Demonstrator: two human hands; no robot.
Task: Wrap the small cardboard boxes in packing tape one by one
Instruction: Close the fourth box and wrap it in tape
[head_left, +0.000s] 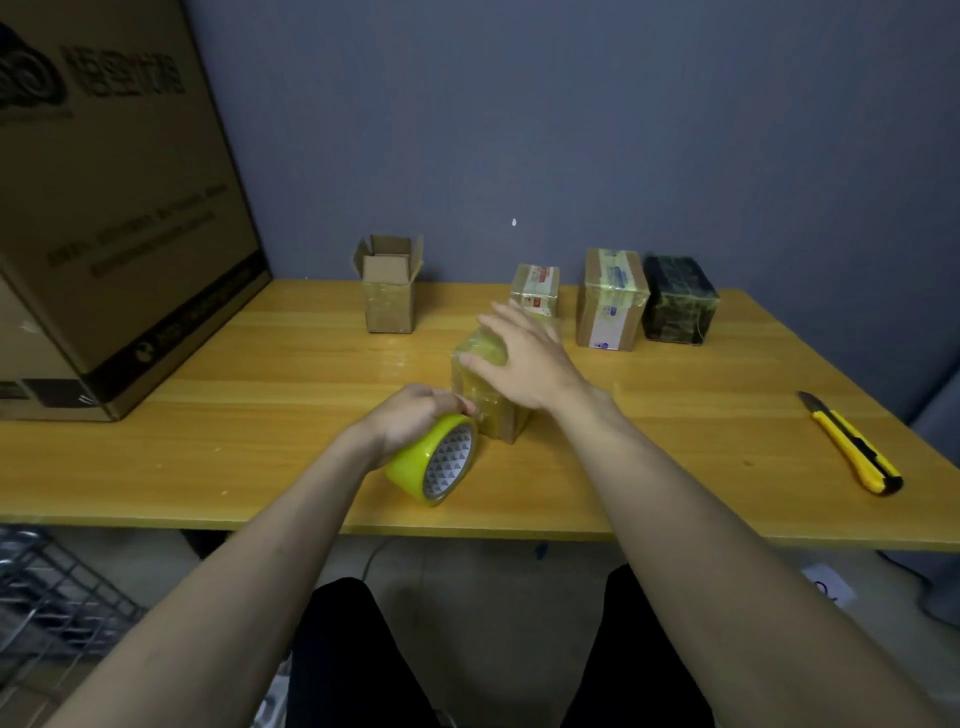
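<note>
Your right hand lies flat on the box at mid-table, fingers straight and slightly spread, palm pressing its top and right side. The box is already glossy with yellowish tape and stands on the table, one corner turned toward you. Your left hand curls round the tape roll, gripping its rim from above; the roll is tilted, its open core facing right and toward you, and it sits just beside the box's near-left corner. Whether a strip runs from roll to box cannot be told.

Behind the box, along the wall, four more boxes stand in a row: an open box with flaps up to the left, then a small taped box partly hidden by your fingers, a taller taped box, and a dark box touching it. A yellow knife lies well apart near the table's right edge. A big carton occupies the left end.
</note>
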